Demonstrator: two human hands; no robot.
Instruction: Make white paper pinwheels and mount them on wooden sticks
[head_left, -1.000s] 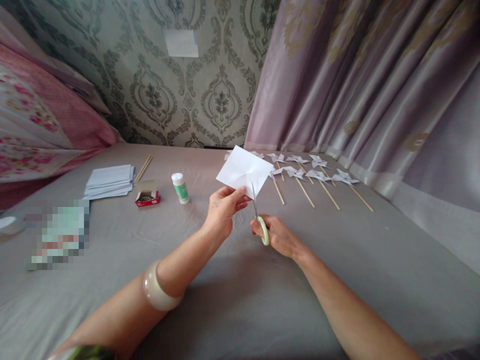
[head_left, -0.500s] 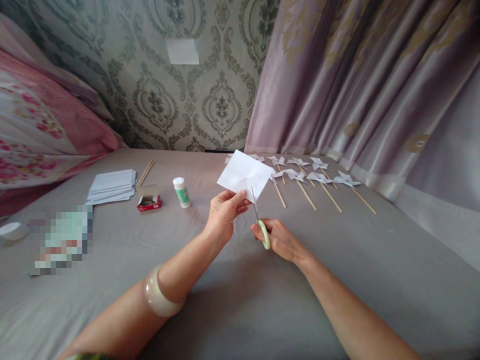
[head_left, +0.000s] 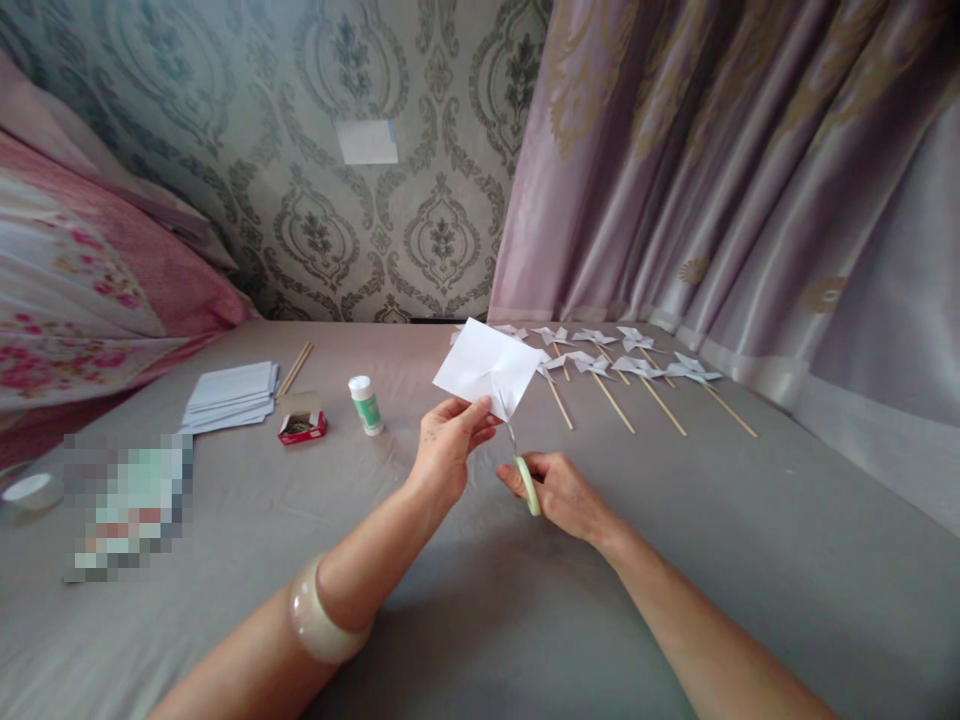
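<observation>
Paper square [head_left: 480, 360] is held up between the two hands, pinched at its lower edge by the left hand [head_left: 446, 445], its other corners free. Going left to right, a white round item [head_left: 34, 491] lies farthest out to the left of that grip, near a pixelated packet [head_left: 135, 505]. Closer in and farther back sits a stack of white sheets [head_left: 231, 393], its edges unevenly lined up, with wooden sticks [head_left: 295, 369] just beside its right edge. A small open red box [head_left: 302, 427] stands in front of the sticks, and an upright green-and-white tube [head_left: 366, 406] is the nearest object left of the pinch, a stretch of grey cloth [head_left: 420, 620] between them. The right hand [head_left: 566, 497] has its fingers closed round the pale green handle of the scissors [head_left: 527, 485], whose blades reach up over the sheet's lower right edge, just right of the left fingertips. Beyond and to the right of both grips lie white pinwheels [head_left: 641, 367] in two rows, some partly behind the sheet; grey cloth spreads between their stick ends and the right forearm.
</observation>
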